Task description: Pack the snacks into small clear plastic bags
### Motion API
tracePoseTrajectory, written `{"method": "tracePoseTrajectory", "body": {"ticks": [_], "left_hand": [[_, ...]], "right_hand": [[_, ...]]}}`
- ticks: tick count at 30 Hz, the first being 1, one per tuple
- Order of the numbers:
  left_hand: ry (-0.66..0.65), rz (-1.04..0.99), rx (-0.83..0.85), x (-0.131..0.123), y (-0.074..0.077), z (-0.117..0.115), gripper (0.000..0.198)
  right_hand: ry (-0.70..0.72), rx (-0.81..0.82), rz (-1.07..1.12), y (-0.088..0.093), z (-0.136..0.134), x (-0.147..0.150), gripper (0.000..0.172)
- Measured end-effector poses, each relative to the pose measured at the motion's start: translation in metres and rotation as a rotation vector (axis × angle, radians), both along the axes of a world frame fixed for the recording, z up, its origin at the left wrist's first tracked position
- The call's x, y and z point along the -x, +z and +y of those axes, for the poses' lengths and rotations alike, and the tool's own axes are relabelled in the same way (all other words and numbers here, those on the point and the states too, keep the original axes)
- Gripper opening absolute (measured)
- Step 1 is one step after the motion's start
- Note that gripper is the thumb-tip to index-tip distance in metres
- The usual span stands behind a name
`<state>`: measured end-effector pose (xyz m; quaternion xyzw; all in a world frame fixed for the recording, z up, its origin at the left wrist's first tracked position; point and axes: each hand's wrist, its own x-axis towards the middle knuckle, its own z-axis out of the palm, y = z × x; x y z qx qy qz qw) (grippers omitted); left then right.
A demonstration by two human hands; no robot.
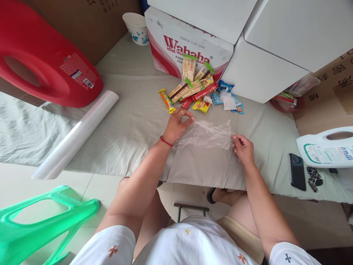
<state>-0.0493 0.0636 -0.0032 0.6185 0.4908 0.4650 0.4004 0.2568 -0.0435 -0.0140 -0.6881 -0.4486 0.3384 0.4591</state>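
A clear thin plastic bag lies crumpled on the grey cloth surface in front of me. My left hand, with a red string at the wrist, pinches the bag's left edge between thumb and fingers. My right hand pinches its right edge. Just beyond the bag lies a pile of snack packets: biscuit sticks, red and yellow wrappers, blue sachets.
A roll of clear film lies at left, below a red plastic tub. A Wahaha carton, a paper cup and white boxes stand behind. A white jug, phone and keys sit right. Green stool lower left.
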Motion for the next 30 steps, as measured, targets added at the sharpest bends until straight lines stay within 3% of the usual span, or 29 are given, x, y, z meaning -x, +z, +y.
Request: {"method": "tracePoseTrajectory", "body": {"ticks": [3,6,10,14,18,22,30], "left_hand": [[-0.064,0.194,-0.097,-0.005,0.004,-0.006,0.021],[-0.131,0.298,-0.058,-0.013,0.007,-0.011,0.035],[-0.186,0.358,-0.001,-0.020,0.007,-0.014,0.021],[-0.159,0.178,-0.004,-0.022,0.005,-0.011,0.002],[-0.107,-0.066,0.008,-0.020,0.000,-0.006,0.009],[-0.012,-0.112,0.054,-0.019,-0.003,-0.002,0.012],[0.042,-0.270,0.017,-0.011,0.003,0.002,0.019]], "right_hand": [[0.021,0.017,-0.036,-0.002,-0.002,-0.001,0.047],[0.032,0.024,-0.051,-0.003,-0.003,-0.001,0.048],[0.039,0.031,-0.047,0.000,-0.004,0.001,0.048],[0.027,0.025,-0.024,0.002,-0.005,0.005,0.047],[0.014,0.014,-0.024,0.001,-0.004,0.007,0.047],[0.007,0.012,-0.023,0.001,-0.003,0.008,0.047],[-0.006,-0.004,-0.031,0.002,-0.001,0.008,0.049]]}}
